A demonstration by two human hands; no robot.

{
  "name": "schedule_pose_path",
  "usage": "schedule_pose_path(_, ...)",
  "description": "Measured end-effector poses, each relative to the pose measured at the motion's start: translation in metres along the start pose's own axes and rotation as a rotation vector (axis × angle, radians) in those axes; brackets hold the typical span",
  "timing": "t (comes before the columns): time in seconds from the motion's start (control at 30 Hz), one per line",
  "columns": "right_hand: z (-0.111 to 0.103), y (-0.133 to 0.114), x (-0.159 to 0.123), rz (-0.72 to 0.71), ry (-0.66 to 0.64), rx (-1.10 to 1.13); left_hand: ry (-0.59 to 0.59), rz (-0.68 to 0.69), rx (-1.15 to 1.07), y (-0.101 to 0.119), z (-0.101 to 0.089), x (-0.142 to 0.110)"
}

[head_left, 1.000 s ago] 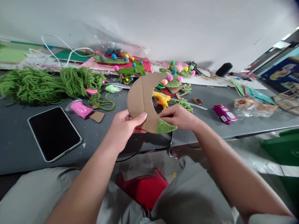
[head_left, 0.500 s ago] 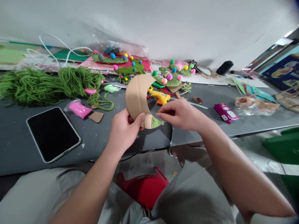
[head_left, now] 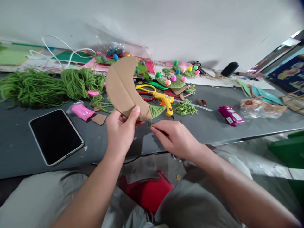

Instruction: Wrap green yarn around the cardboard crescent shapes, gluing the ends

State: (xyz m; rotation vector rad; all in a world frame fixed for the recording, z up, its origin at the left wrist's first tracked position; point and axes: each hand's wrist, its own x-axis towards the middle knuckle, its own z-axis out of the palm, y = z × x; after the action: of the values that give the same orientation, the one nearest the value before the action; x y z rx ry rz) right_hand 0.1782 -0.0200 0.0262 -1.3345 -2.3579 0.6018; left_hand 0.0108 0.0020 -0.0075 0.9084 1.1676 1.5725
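Observation:
My left hand (head_left: 123,126) grips the lower part of a cardboard crescent (head_left: 123,87), thumb on its face and fingers behind. Green yarn (head_left: 157,111) is wound tightly around the crescent's right-hand tip. A thin strand runs down from the wrapped edge to my right hand (head_left: 177,137), which pinches it between thumb and forefinger just below the tip. Behind the crescent lie a yellow glue gun (head_left: 165,100) with a clear glue stick in it and yellow-handled scissors (head_left: 146,88). A loose tangle of green yarn (head_left: 186,107) rests right of the glue gun.
A big heap of green yarn (head_left: 35,87) and a tablet (head_left: 56,136) occupy the left side. Pom-pom-covered green pieces (head_left: 174,83) sit at the back. To the right are a purple packet (head_left: 230,115) and a plastic bag (head_left: 261,108). A red stool (head_left: 148,193) stands below.
The crescent has tilted and shifted left, showing more of its face. My right hand has moved down and left, drawing the yarn strand below the tip.

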Motion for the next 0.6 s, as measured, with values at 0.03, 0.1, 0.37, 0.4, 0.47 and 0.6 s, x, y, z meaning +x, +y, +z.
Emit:
schedule_pose_path(0.03,0.003,0.002,0.0,0.0,0.007,0.032,0.011,-0.019,-0.032,0.0,0.0,0.001)
schedule_pose_path(0.1,0.006,0.009,0.001,-0.006,0.019,0.108,0.01,-0.069,-0.087,0.002,0.0,0.003)
schedule_pose_path(0.37,0.005,0.042,0.013,0.017,0.002,0.371,-0.067,-0.229,-0.211,0.011,-0.004,0.006)
schedule_pose_path(0.4,0.002,0.046,0.014,0.011,-0.017,0.376,-0.09,-0.246,-0.209,0.012,-0.005,0.006)
schedule_pose_path(0.47,-0.007,0.054,0.018,-0.008,-0.072,0.361,-0.151,-0.284,-0.173,0.014,-0.006,0.005)
schedule_pose_path(0.6,-0.028,0.067,0.03,0.029,-0.146,0.355,-0.275,-0.304,0.002,0.012,-0.007,0.004)
